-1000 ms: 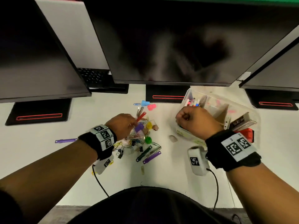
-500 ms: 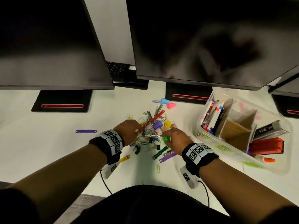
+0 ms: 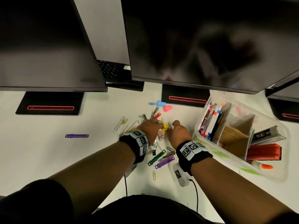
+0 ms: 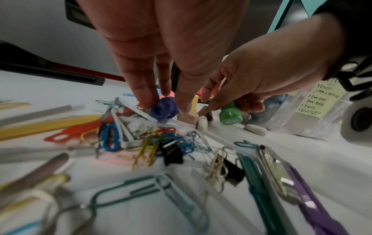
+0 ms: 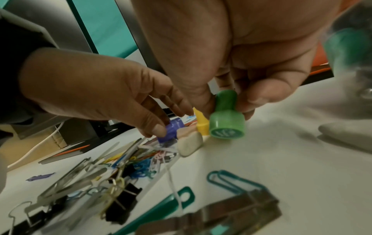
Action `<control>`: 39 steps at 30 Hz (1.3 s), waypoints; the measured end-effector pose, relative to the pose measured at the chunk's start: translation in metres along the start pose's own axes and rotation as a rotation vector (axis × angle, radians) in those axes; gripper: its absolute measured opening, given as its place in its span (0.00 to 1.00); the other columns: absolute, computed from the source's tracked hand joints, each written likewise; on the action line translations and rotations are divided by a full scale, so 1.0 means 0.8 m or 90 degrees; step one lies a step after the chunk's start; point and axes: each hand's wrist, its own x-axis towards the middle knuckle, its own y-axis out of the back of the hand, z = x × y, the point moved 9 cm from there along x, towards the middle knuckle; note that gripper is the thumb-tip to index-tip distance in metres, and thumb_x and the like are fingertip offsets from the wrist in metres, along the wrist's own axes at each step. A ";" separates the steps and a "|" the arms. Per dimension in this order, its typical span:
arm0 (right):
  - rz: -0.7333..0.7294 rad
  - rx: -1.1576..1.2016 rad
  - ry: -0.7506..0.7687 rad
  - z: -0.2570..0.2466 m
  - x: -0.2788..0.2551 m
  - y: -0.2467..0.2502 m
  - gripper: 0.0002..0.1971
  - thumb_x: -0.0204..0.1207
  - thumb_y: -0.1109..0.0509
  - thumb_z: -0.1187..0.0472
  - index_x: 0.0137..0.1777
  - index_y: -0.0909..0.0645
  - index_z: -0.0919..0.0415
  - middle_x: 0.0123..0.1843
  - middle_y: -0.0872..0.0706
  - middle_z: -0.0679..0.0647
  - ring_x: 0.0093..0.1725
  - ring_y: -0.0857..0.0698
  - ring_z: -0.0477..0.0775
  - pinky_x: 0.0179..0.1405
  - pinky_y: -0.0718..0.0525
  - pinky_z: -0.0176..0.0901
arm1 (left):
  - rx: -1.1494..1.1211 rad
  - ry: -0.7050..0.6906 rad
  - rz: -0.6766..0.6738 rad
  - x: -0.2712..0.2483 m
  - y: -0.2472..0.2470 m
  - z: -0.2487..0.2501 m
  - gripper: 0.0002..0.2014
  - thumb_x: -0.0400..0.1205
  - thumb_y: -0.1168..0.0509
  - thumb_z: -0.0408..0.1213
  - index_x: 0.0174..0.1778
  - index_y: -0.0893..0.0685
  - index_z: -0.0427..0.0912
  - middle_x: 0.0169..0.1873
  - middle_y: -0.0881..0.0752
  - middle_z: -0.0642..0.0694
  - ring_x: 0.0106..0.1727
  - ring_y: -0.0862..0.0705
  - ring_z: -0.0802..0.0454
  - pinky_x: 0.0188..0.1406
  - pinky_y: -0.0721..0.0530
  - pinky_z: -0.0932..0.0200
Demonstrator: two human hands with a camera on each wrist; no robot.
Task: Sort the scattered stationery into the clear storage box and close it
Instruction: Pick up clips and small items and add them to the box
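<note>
Among the clip pile: right hand (image 5: 231,66) pinches green stamp (image 5: 227,117) at its narrow neck; left hand (image 4: 161,52) pinches purple stamp (image 4: 164,109). Both likely light, rigid, smooth plastic.

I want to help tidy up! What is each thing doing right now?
Clear storage box: open, no lid on it.
Green stamp: gripped by right hand.
Purple stamp: pinched by left hand.
Yellow stamp: standing on desk.
Paper clips: scattered on desk.

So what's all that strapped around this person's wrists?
Each bare forearm wears a black fabric wristband carrying white square-patterned marker tags. A small white camera unit, also tagged, hangs under each wrist, trailing a thin black cable. The dark short sleeves end above the elbows.
</note>
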 end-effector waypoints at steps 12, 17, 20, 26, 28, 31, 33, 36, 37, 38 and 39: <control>-0.031 -0.015 -0.005 0.012 0.005 -0.009 0.14 0.82 0.43 0.57 0.60 0.25 0.65 0.60 0.16 0.64 0.59 0.17 0.63 0.46 0.26 0.42 | 0.108 -0.059 -0.031 0.013 -0.026 0.013 0.24 0.80 0.36 0.35 0.73 0.29 0.50 0.72 0.32 0.42 0.75 0.33 0.41 0.72 0.26 0.48; -0.029 -0.004 -0.012 0.030 -0.010 -0.008 0.14 0.82 0.43 0.58 0.59 0.25 0.67 0.59 0.16 0.65 0.60 0.18 0.63 0.50 0.23 0.42 | 0.178 -0.100 -0.061 0.013 -0.032 0.028 0.20 0.82 0.39 0.37 0.71 0.25 0.51 0.75 0.34 0.44 0.76 0.35 0.42 0.72 0.27 0.47; -0.004 0.008 0.007 0.033 -0.026 0.002 0.14 0.82 0.43 0.57 0.58 0.25 0.67 0.57 0.15 0.65 0.57 0.17 0.64 0.47 0.24 0.41 | 0.147 -0.078 -0.058 0.013 -0.027 0.027 0.18 0.82 0.40 0.35 0.69 0.24 0.45 0.72 0.31 0.42 0.73 0.30 0.43 0.68 0.26 0.51; 0.052 0.063 0.142 0.002 -0.079 0.045 0.10 0.80 0.37 0.58 0.55 0.23 0.64 0.46 0.13 0.61 0.45 0.15 0.61 0.39 0.26 0.41 | 0.063 -0.098 -0.041 0.014 -0.025 0.023 0.16 0.82 0.43 0.32 0.64 0.24 0.29 0.52 0.20 0.45 0.52 0.19 0.53 0.50 0.21 0.57; 0.108 0.110 0.160 0.002 -0.092 0.082 0.08 0.80 0.35 0.58 0.55 0.22 0.62 0.40 0.16 0.55 0.39 0.19 0.55 0.37 0.29 0.37 | -0.029 -0.055 0.021 0.017 -0.012 0.010 0.18 0.80 0.40 0.26 0.65 0.27 0.24 0.40 0.24 0.53 0.36 0.18 0.68 0.37 0.22 0.72; 0.183 0.147 0.157 0.017 -0.106 0.135 0.09 0.78 0.32 0.57 0.55 0.21 0.57 0.45 0.14 0.53 0.42 0.17 0.52 0.42 0.19 0.40 | -0.093 -0.039 0.053 0.015 0.008 0.010 0.11 0.70 0.32 0.27 0.48 0.16 0.32 0.53 0.20 0.45 0.58 0.18 0.53 0.59 0.29 0.71; 0.219 0.179 0.137 0.033 -0.110 0.161 0.08 0.77 0.31 0.57 0.55 0.21 0.56 0.46 0.13 0.53 0.42 0.15 0.52 0.44 0.16 0.42 | -0.097 -0.031 0.065 0.009 0.017 0.012 0.11 0.71 0.31 0.32 0.50 0.15 0.38 0.61 0.22 0.42 0.69 0.25 0.47 0.67 0.34 0.68; 0.284 0.204 0.100 0.065 -0.114 0.192 0.07 0.77 0.30 0.59 0.53 0.19 0.58 0.42 0.13 0.53 0.35 0.18 0.51 0.37 0.21 0.38 | -0.146 -0.022 0.126 0.006 0.031 0.022 0.13 0.74 0.29 0.36 0.54 0.15 0.40 0.66 0.26 0.42 0.68 0.24 0.47 0.66 0.34 0.67; 0.299 0.200 0.078 0.078 -0.114 0.200 0.08 0.77 0.30 0.60 0.54 0.19 0.60 0.41 0.13 0.54 0.35 0.17 0.53 0.38 0.20 0.39 | -0.158 -0.045 0.161 0.003 0.040 0.032 0.12 0.75 0.30 0.37 0.54 0.14 0.41 0.65 0.26 0.43 0.68 0.23 0.47 0.67 0.32 0.65; 0.305 0.192 0.051 0.093 -0.114 0.205 0.09 0.77 0.31 0.61 0.55 0.20 0.61 0.41 0.13 0.55 0.37 0.16 0.54 0.39 0.20 0.40 | -0.171 -0.065 0.186 0.001 0.050 0.046 0.10 0.76 0.30 0.37 0.53 0.14 0.42 0.65 0.25 0.44 0.69 0.24 0.48 0.69 0.30 0.63; 0.303 0.177 0.023 0.107 -0.112 0.207 0.10 0.77 0.31 0.61 0.56 0.20 0.62 0.42 0.13 0.57 0.39 0.16 0.56 0.41 0.19 0.40 | -0.187 -0.086 0.207 -0.001 0.060 0.059 0.09 0.76 0.30 0.37 0.52 0.14 0.43 0.64 0.25 0.45 0.69 0.25 0.50 0.70 0.28 0.60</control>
